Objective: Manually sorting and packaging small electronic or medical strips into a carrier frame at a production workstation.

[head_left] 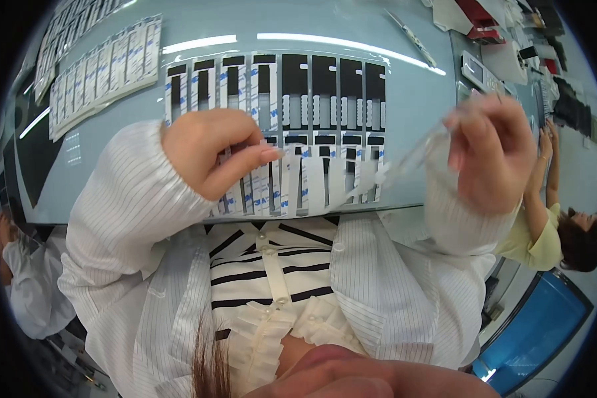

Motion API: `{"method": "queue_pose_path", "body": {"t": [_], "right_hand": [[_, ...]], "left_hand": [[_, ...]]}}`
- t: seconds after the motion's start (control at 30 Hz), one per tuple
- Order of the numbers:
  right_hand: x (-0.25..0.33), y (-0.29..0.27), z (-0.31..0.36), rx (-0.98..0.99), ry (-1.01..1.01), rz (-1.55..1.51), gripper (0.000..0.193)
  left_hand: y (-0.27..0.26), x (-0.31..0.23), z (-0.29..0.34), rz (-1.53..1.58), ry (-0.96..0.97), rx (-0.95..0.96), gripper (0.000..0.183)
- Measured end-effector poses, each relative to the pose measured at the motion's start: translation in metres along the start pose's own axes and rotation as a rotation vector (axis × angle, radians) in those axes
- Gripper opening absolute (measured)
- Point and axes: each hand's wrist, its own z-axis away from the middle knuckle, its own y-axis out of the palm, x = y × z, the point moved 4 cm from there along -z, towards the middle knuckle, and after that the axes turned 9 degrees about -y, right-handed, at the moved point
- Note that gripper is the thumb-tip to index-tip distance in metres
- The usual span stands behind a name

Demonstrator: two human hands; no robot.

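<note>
A thin, translucent white backing liner [317,182] with comb-like strips stretches between my two hands above a sheet of black adhesive parts [295,76]. My left hand [209,149] is over the left half of the sheet, thumb and forefinger pinched at the liner's left end. My right hand [494,149], somewhat blurred by motion, is raised off the sheet's right side with its fingers closed on the liner's other end. White-and-blue printed backing covers parts of the left columns; the right columns show bare black pieces with cut-out windows. My left hand hides some of the lower left parts.
More sheets of white strips [109,76] lie at the far left of the glass-topped table [418,159]. A pen-like tool [411,40] rests at the back right, near a white device [481,73]. Another person [534,232] works at the right, and a white sleeve [36,285] shows at left.
</note>
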Motion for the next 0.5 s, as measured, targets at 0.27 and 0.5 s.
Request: {"method": "queue_pose_path", "body": {"t": [0.27, 0.5], "right_hand": [[-0.072, 0.016, -0.054, 0.231, 0.35, -0.034, 0.019], [-0.117, 0.085, -0.051, 0.336, 0.504, -0.095, 0.016]], "left_hand": [[0.008, 0.003, 0.01, 0.046, 0.185, -0.039, 0.012], [0.001, 0.015, 0.014, -0.028, 0.359, -0.147, 0.021]]}}
